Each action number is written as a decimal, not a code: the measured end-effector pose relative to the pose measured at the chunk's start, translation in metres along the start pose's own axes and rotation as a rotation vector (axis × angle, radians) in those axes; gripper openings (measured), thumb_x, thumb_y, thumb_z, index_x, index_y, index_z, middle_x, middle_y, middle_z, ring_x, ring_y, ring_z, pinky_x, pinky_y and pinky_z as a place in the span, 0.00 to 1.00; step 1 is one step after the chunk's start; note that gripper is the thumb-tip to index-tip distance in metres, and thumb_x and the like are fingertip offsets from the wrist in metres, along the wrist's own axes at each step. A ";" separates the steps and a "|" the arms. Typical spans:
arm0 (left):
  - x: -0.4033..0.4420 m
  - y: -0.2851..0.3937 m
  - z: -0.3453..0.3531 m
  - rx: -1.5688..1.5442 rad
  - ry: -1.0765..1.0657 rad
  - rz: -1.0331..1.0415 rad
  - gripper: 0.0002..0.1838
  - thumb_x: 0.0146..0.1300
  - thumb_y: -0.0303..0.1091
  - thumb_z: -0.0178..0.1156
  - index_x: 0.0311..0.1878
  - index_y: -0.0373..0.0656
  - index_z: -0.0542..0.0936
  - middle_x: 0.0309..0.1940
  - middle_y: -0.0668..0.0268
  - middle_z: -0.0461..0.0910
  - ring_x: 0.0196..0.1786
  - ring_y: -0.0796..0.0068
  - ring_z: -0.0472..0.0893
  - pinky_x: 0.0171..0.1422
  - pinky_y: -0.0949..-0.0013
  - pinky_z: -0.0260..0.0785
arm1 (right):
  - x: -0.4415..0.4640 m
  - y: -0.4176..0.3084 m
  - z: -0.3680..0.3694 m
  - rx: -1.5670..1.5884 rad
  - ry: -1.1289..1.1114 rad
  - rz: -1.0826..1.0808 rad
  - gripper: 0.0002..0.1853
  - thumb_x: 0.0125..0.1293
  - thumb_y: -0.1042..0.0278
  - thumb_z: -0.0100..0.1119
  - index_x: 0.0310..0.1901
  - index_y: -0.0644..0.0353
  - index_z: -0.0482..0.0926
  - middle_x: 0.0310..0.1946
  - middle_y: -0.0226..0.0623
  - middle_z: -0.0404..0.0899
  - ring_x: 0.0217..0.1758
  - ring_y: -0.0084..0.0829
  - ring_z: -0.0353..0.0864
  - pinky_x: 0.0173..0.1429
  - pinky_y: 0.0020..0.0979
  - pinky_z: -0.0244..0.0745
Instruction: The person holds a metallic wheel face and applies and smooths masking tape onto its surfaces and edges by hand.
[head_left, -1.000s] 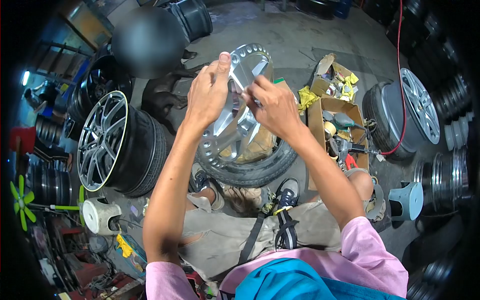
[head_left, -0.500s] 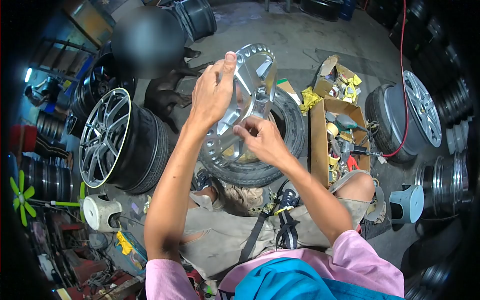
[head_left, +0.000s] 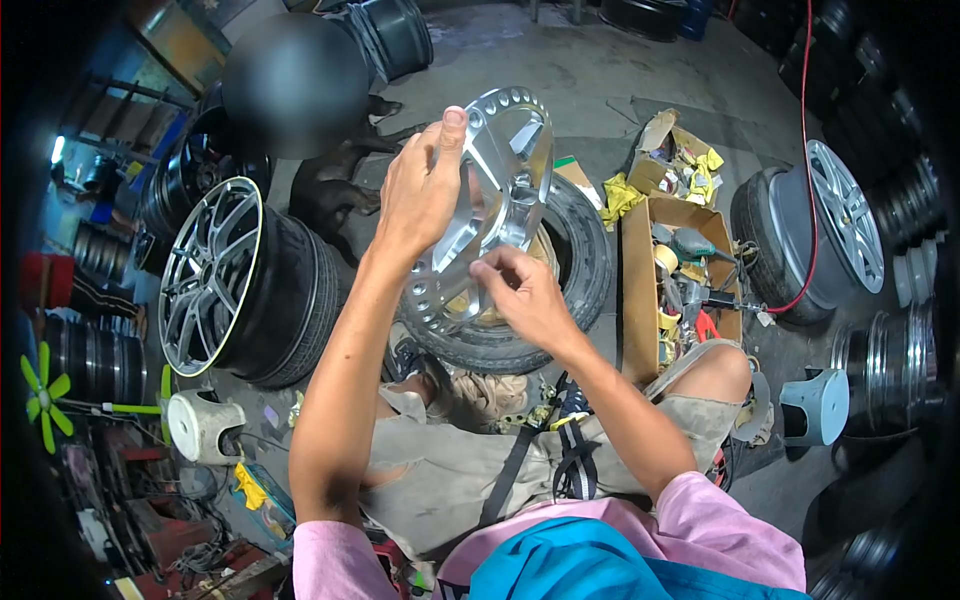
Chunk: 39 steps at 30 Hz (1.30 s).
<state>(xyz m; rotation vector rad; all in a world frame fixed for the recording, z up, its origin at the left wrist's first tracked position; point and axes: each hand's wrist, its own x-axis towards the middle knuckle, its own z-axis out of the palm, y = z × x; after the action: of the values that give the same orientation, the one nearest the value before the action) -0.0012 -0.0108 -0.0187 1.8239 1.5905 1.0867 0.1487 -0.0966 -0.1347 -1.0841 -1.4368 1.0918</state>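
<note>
A polished metal wheel centre [head_left: 490,205], with spokes and a row of round holes along its edge, is held tilted above a tyre [head_left: 592,285] lying flat. My left hand [head_left: 420,190] grips its left edge, thumb up and the other fingers mostly hidden behind the metal. By the lower face of the wheel centre is my right hand [head_left: 525,295], its fingers curled and the thumb and index fingertips close together. Whatever may be pinched there is too small or hidden to make out.
On the right stands an open cardboard box [head_left: 637,300] of tools and tape, with a red hose [head_left: 808,200] beside it. A wheel with tyre [head_left: 290,300] stands left, near a dark dog [head_left: 335,185]. Stools, one white [head_left: 200,425] and one pale blue [head_left: 818,405], flank my knees.
My right hand has shifted slightly right and down along the wheel centre's face. My left hand and the wheel centre have barely moved.
</note>
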 end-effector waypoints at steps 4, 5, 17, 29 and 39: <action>0.000 -0.001 0.000 -0.024 -0.008 0.004 0.49 0.83 0.76 0.37 0.59 0.33 0.87 0.43 0.55 0.90 0.52 0.67 0.86 0.65 0.61 0.73 | 0.007 0.016 -0.009 -0.082 0.086 0.004 0.11 0.79 0.65 0.64 0.47 0.66 0.85 0.39 0.42 0.85 0.39 0.36 0.84 0.47 0.38 0.77; 0.000 -0.001 0.000 -0.016 0.014 -0.004 0.49 0.83 0.75 0.37 0.60 0.33 0.87 0.43 0.56 0.90 0.52 0.67 0.86 0.65 0.61 0.73 | 0.009 0.022 -0.007 -0.103 0.130 -0.067 0.11 0.79 0.65 0.63 0.48 0.65 0.85 0.40 0.42 0.84 0.39 0.38 0.84 0.47 0.38 0.77; 0.003 0.002 -0.003 -0.043 -0.046 -0.030 0.48 0.82 0.77 0.36 0.62 0.37 0.85 0.52 0.44 0.89 0.62 0.42 0.85 0.71 0.51 0.70 | 0.009 0.031 0.014 -0.153 0.203 -0.189 0.11 0.80 0.66 0.63 0.46 0.68 0.83 0.40 0.47 0.81 0.41 0.50 0.84 0.48 0.44 0.76; -0.002 0.007 -0.001 -0.011 0.035 0.005 0.48 0.82 0.77 0.36 0.59 0.36 0.86 0.47 0.47 0.89 0.57 0.46 0.86 0.68 0.52 0.72 | -0.005 0.027 0.032 -0.173 0.243 -0.171 0.11 0.80 0.66 0.63 0.46 0.67 0.83 0.37 0.44 0.79 0.38 0.40 0.80 0.46 0.39 0.75; 0.000 0.005 0.000 -0.015 0.028 0.017 0.47 0.82 0.76 0.36 0.55 0.37 0.86 0.33 0.56 0.88 0.46 0.57 0.88 0.60 0.56 0.74 | -0.012 0.015 0.036 -0.150 0.233 -0.152 0.10 0.78 0.66 0.65 0.45 0.66 0.84 0.40 0.49 0.83 0.42 0.54 0.84 0.45 0.47 0.75</action>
<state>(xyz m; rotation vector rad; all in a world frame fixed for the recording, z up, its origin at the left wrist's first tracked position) 0.0012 -0.0119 -0.0149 1.8234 1.5808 1.1340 0.1156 -0.1088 -0.1548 -1.1466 -1.4048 0.7333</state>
